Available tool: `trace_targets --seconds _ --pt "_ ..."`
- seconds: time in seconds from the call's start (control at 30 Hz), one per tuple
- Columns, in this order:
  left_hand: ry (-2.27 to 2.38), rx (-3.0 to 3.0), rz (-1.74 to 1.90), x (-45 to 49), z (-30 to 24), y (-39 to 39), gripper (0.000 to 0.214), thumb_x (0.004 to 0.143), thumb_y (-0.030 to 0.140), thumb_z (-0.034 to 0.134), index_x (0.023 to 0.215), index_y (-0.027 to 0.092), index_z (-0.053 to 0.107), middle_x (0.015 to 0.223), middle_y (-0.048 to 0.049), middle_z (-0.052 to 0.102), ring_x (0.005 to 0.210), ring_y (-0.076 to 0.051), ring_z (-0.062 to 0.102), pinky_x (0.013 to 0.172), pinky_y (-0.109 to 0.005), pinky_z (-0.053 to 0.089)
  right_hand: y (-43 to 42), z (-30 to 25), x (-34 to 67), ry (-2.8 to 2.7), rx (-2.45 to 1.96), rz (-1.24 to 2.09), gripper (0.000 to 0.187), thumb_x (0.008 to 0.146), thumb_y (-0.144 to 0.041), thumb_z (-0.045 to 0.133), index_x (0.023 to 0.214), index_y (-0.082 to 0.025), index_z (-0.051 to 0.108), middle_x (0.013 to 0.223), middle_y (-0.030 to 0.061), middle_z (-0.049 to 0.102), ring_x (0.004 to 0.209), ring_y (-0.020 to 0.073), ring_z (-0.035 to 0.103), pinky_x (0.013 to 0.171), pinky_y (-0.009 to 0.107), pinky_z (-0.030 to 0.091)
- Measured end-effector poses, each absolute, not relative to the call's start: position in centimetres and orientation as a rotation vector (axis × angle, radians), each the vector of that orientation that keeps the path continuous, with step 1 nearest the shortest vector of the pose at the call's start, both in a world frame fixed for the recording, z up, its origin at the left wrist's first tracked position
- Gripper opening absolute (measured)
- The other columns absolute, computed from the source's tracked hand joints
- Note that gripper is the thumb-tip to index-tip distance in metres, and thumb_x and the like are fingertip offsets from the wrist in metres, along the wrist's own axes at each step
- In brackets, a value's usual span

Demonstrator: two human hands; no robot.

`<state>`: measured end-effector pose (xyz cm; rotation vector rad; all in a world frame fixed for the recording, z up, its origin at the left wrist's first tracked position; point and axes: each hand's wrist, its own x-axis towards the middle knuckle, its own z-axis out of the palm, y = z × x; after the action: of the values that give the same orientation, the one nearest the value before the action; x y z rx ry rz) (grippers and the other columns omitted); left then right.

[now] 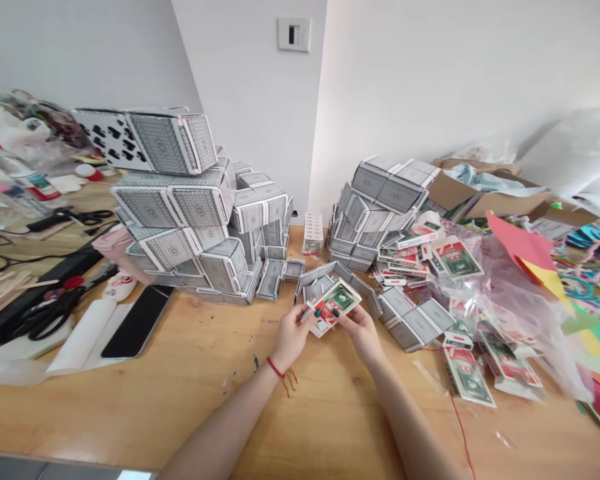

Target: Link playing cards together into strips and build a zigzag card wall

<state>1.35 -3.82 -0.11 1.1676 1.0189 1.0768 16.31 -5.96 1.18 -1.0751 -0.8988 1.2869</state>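
Note:
Both hands meet over the middle of the wooden table (300, 413). My left hand (291, 335) pinches the left side of a red and green playing card box (344, 297), and my right hand (364, 335) grips its lower right side. White card edges show just below the box. Right behind it curves a low wall of folded grey-backed playing cards (361, 285). A flat grey card piece (417, 319) lies close to the right hand, and small card blocks (271, 279) stand beyond the left.
A tall stack of card blocks (173, 213) rises at left, another (375, 200) at back right. Red and green card boxes (467, 377) and plastic wrap (555, 347) spread at right. A black phone (137, 321) and scissors (55, 310) lie at left. A red string (461, 427) trails forward.

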Motion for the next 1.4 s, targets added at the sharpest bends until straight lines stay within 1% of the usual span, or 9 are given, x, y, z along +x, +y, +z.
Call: trace_targets --seconds 0.13,0.27,0.43,0.7,0.93,1.1,1.2,1.3,1.4 --pt "1.026 1.219 1.055 1.3 -0.2 -4.0 0.026 0.073 0.033 0.057 0.089 0.013 0.058 0.085 -0.0059 0.064 0.074 -0.016 0.059 0.065 -0.025 0.046 -6.0 1.3 16.7 -0.886 -1.133 1.145 0.029 0.068 -0.037 0.066 0.09 -0.019 0.06 0.089 0.0039 0.066 0.081 0.019 0.059 0.074 0.031 0.044" --pt "1.015 1.269 1.017 1.2 -0.1 -4.1 0.026 0.074 0.032 0.056 0.093 0.014 0.057 0.088 -0.0063 0.064 0.077 -0.017 0.059 0.068 -0.027 0.046 -5.9 1.4 17.4 -0.841 -1.201 1.066 0.025 0.068 -0.039 0.064 0.081 -0.018 0.06 0.07 -0.0006 0.062 0.059 0.0124 0.053 0.057 0.024 0.04" --pt "0.992 1.301 0.997 1.0 0.1 -4.1 0.024 0.074 0.03 0.056 0.092 0.015 0.057 0.089 -0.0058 0.063 0.079 -0.017 0.058 0.069 -0.026 0.046 -5.8 1.6 18.0 -0.735 -1.191 1.026 0.024 0.065 -0.039 0.067 0.068 -0.018 0.055 0.048 -0.0067 0.045 0.041 0.007 0.036 0.042 0.021 0.028" --pt "0.919 0.904 1.028 0.4 1.1 -3.7 0.029 0.07 0.035 0.058 0.091 0.018 0.048 0.085 -0.0026 0.062 0.07 -0.015 0.06 0.057 -0.025 0.049 -5.8 2.9 20.1 -0.49 -1.014 0.825 0.023 0.061 -0.031 0.07 0.068 -0.018 0.052 0.05 -0.0081 0.046 0.04 0.0047 0.042 0.04 0.018 0.034" --pt "0.825 0.703 1.039 0.0 1.9 -3.7 0.036 0.066 0.036 0.061 0.094 0.019 0.049 0.085 -0.0021 0.063 0.066 -0.016 0.06 0.047 -0.027 0.052 -5.8 3.6 21.1 -0.418 -0.872 0.911 0.022 0.064 -0.029 0.068 0.077 -0.017 0.054 0.062 -0.0047 0.056 0.045 0.0049 0.047 0.043 0.018 0.04" --pt "0.784 0.746 0.98 0.0 2.0 -4.0 0.036 0.066 0.035 0.061 0.096 0.018 0.053 0.078 -0.0021 0.062 0.054 -0.013 0.057 0.039 -0.021 0.047 -5.8 3.4 20.9 -0.483 -0.958 0.869 0.026 0.064 -0.033 0.067 0.082 -0.019 0.054 0.059 -0.0054 0.054 0.043 0.0065 0.048 0.042 0.02 0.04" --pt "0.776 0.855 0.941 0.2 2.1 -4.4 0.035 0.066 0.035 0.062 0.096 0.018 0.055 0.084 -0.0038 0.063 0.055 -0.011 0.057 0.038 -0.018 0.044 -5.9 3.3 20.0 -0.581 -1.066 0.848 0.029 0.064 -0.035 0.067 0.085 -0.021 0.053 0.053 -0.0069 0.05 0.041 0.0077 0.047 0.041 0.021 0.04" --pt "0.786 0.916 0.926 0.3 2.0 -4.6 0.034 0.067 0.034 0.063 0.095 0.018 0.055 0.089 -0.0047 0.063 0.057 -0.011 0.058 0.041 -0.018 0.045 -6.2 3.4 18.9 -0.713 -1.158 0.922 0.03 0.065 -0.039 0.066 0.086 -0.02 0.053 0.055 -0.0051 0.052 0.042 0.0092 0.048 0.042 0.023 0.041" --pt "0.838 0.907 0.933 0.4 1.7 -4.5 0.038 0.065 0.034 0.065 0.097 0.018 0.054 0.083 -0.0034 0.062 0.053 -0.011 0.057 0.039 -0.02 0.046 -6.4 3.5 18.3 -0.771 -1.174 0.994 0.025 0.068 -0.038 0.064 0.082 -0.021 0.053 0.057 -0.0041 0.054 0.044 0.0101 0.049 0.044 0.024 0.041"
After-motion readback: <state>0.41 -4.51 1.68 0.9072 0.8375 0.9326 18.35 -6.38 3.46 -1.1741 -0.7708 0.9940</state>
